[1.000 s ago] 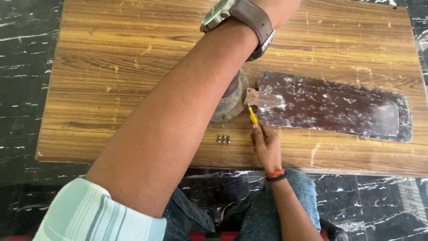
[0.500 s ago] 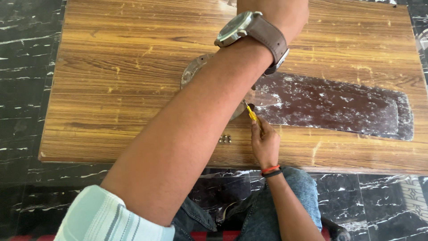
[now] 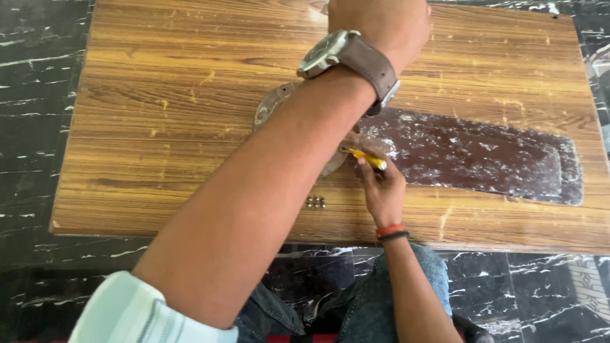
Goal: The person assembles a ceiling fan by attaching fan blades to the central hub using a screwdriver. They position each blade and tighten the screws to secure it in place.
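Pinching a yellow screwdriver (image 3: 367,159), right hand (image 3: 381,187) beside brown blade (image 3: 470,152); left hand (image 3: 378,25) grip untellable.

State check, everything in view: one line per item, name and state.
Left hand: raised over the wooden board, grip hidden from view.
Right hand: closed on the yellow-handled screwdriver, tip at the blade's end.
Fan blade: lying flat, brown, spotted white.
Round metal plate: flat, mostly hidden by the forearm.
Small screws: loose, clustered on the board.
Wooden board: flat, scratched.
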